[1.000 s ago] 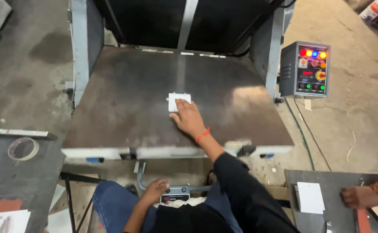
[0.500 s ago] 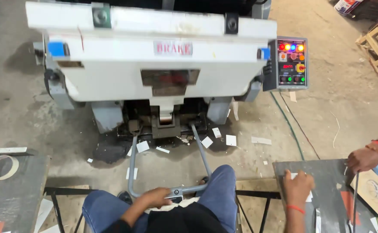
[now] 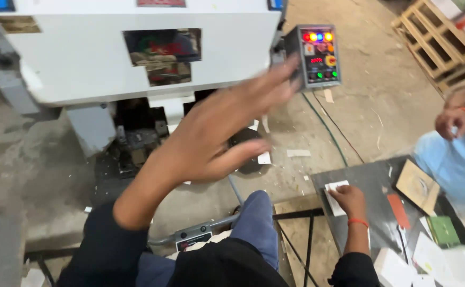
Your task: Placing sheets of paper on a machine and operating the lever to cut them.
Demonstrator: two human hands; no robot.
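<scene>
1. While the right hand (image 3: 349,200) rests palm-down on a small white paper card (image 3: 334,197) at the near edge of the dark metal table (image 3: 373,183), the left hand (image 3: 219,141) is raised in mid-air with fingers spread, open and holding nothing, blurred in front of the big white-grey press machine (image 3: 83,58).
2. As far as can be judged, one card is just being taken from the table; the right hand lies flat on it, fingers not yet closed around it, so it is not lifted.
3. The machine's face shows a rectangular window with red and green printed sheets behind it, a red label plate at the top edge and a blue patch at the upper left corner.
4. A grey control box (image 3: 318,55) hangs at the machine's right side, with a row of red, yellow, blue and orange lamps, a small red readout and green buttons below.
5. Further along the table lie a brown cardboard piece (image 3: 417,186), a narrow red-orange strip (image 3: 398,210), a green square packet (image 3: 443,230) and loose white cards (image 3: 397,268).
6. White paper scraps (image 3: 297,153) litter the concrete floor, wooden pallets (image 3: 434,40) stand at the upper right, and another person's hand (image 3: 451,123) with a light blue garment shows at the right edge.
</scene>
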